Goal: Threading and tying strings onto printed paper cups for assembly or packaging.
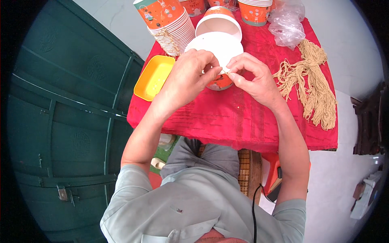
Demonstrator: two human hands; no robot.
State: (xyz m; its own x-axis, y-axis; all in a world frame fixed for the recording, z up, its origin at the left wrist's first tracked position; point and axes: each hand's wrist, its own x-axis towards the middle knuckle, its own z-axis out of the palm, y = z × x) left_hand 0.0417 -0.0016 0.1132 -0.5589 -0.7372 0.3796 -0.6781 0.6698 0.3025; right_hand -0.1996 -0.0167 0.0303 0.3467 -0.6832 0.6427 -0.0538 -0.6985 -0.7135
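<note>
Dark green metal doors fill the left of the frame, and the red-draped tabletop spans its centre and upper half. At the right of it lies a loose bundle of tan cords; at the upper left of the tabletop leans a nested stack of orange paper buckets, with a yellow tray just below. Near the upper centre stands the single bucket being worked on, its white inside facing up. The left hand and right hand meet at its near rim, thumbs and forefingers pinched on what looks like a short pale strand (too small to tell if they grip the rim as well). This fine work probably goes best with the left fingertips steadying the strand against the rim, the right ones drawing gently, since thin paper may bend under a hard tug.
</note>
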